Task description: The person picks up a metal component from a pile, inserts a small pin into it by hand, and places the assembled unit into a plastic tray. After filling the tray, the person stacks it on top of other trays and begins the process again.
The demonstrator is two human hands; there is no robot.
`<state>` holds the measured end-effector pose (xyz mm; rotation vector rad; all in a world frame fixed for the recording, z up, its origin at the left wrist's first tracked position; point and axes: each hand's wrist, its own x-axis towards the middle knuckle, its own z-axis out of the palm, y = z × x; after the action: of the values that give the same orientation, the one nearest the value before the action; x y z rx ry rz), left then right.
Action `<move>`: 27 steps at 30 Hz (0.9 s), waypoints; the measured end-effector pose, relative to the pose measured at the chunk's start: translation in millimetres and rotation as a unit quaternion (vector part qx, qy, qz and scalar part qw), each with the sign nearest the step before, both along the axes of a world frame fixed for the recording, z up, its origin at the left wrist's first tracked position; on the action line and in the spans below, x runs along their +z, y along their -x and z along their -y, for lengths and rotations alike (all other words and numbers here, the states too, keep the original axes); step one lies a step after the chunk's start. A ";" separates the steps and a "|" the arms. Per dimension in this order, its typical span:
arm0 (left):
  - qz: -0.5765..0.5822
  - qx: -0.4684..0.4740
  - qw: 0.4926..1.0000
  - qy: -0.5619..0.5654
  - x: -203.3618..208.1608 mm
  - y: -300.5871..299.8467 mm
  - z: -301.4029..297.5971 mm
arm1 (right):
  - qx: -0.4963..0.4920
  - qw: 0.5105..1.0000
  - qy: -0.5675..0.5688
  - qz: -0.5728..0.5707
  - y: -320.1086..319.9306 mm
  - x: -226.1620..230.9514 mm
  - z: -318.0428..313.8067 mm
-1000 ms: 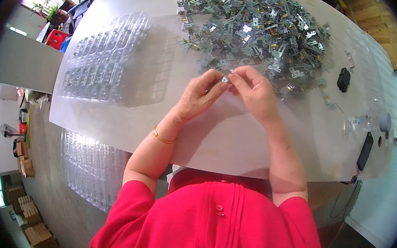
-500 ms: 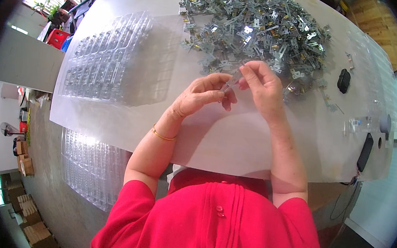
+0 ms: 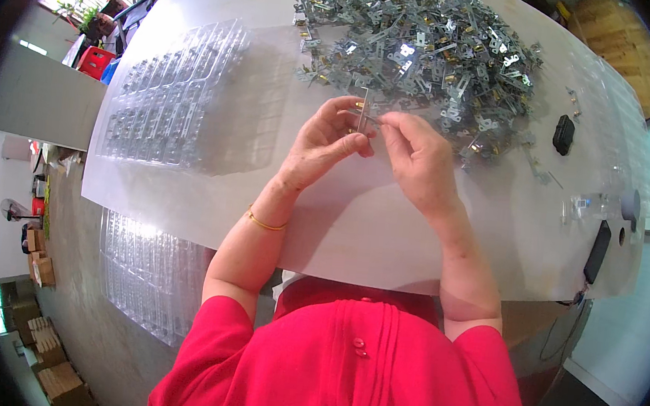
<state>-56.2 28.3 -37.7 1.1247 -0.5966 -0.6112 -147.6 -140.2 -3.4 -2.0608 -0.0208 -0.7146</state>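
Note:
My left hand (image 3: 324, 139) is closed, holding a thin metal bracket (image 3: 364, 107) between thumb and fingers. The bracket is seen nearly edge-on, with a brass-coloured bit on its side. From the right, my right hand (image 3: 421, 161) pinches a small grey metal piece (image 3: 372, 120) against the bracket; whether it is a separate part or belongs to the bracket I cannot tell. Just beyond both hands lies a large pile of similar metal brackets (image 3: 424, 45), some with brass-coloured parts.
Clear plastic trays (image 3: 171, 104) with metal parts in their pockets lie on the left of the white table (image 3: 337, 243). More clear trays (image 3: 149, 273) sit below its left edge. To the right are a black object (image 3: 564, 134), a dark phone-like slab (image 3: 597, 252) and clear plastic trays (image 3: 616, 143).
The bracket has turned from slanting to nearly upright in my left hand. My right hand has come lower and pinches at the bracket's side instead of its upper end.

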 end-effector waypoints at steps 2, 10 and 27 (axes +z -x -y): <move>0.005 0.001 1.000 -0.002 0.6 0.8 -0.7 | 0.003 1.000 -0.004 -0.005 0.0 0.4 -0.6; 0.030 0.005 0.999 -0.040 2.9 3.4 0.2 | 0.017 0.998 0.064 -0.020 3.7 6.2 -5.5; 0.060 -0.005 0.998 -0.035 -1.6 0.0 -1.3 | 0.038 0.997 0.022 -0.063 -0.4 1.6 0.7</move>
<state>-56.1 29.6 -39.3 1.2317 -0.6887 -0.5794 -147.1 -140.9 -1.8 -2.1316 -0.0426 -0.5412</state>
